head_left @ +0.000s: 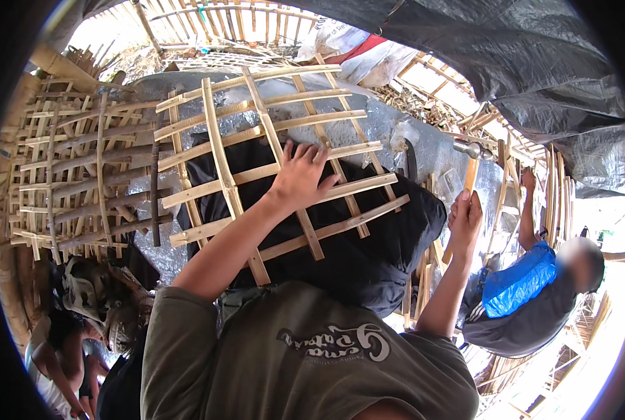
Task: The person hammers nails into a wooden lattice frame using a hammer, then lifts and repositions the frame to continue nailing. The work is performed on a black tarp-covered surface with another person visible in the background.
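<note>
A lattice of split bamboo slats (221, 162), crossed into an open grid, lies over my lap on black cloth (368, 262). My left hand (300, 173) rests on the middle of the lattice. Its fingers are spread over the slats and hold nothing. Off to the right, my right hand (465, 215) is closed around the wooden handle of a hammer (471, 175). The hammer stands upright with its metal head at the top, raised apart from the lattice. Whether any nails are in the slats is too small to tell.
More bamboo lattices (74, 168) are stacked at the left. Grey plastic sheeting (141, 91) lies beyond my lattice. A person with a blue cloth (519, 281) sits at the right, and other people are at the lower left. A dark tarp (522, 52) hangs overhead.
</note>
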Tool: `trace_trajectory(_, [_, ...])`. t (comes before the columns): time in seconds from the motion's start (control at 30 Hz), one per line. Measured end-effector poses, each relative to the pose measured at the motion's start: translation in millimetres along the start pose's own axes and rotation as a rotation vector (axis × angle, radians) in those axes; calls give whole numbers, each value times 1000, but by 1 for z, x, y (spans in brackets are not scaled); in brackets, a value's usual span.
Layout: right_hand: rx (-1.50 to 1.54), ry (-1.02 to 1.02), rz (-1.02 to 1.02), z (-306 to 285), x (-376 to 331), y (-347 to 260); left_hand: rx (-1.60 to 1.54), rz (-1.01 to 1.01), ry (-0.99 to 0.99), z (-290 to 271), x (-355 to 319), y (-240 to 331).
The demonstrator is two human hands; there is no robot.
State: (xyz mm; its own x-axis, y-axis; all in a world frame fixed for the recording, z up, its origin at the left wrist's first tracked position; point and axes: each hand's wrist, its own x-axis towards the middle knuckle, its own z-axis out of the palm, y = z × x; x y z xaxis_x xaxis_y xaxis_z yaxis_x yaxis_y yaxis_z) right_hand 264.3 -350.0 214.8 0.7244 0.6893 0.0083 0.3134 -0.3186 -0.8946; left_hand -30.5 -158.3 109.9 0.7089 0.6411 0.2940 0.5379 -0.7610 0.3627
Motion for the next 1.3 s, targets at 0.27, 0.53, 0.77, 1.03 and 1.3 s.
trace_trajectory(0.27, [-199,49,-58,13,-2,11,71,-768,195,-53,12,-64])
trace_trajectory(0.53, [-377,40,-199,41,-8,18,403,-1194,133,-77,-22,-95])
trace_trajectory(0.77, [-379,58,-249,41,-14,26,662,-1045,99,-57,-33,-84])
trace_trajectory(1.03, [12,113,-58,28,-40,51,592,-1004,37,-69,-31,-66])
trace_trajectory(1.3, [183,165,-129,32,-52,45,524,-1050,-87,-68,-33,-80])
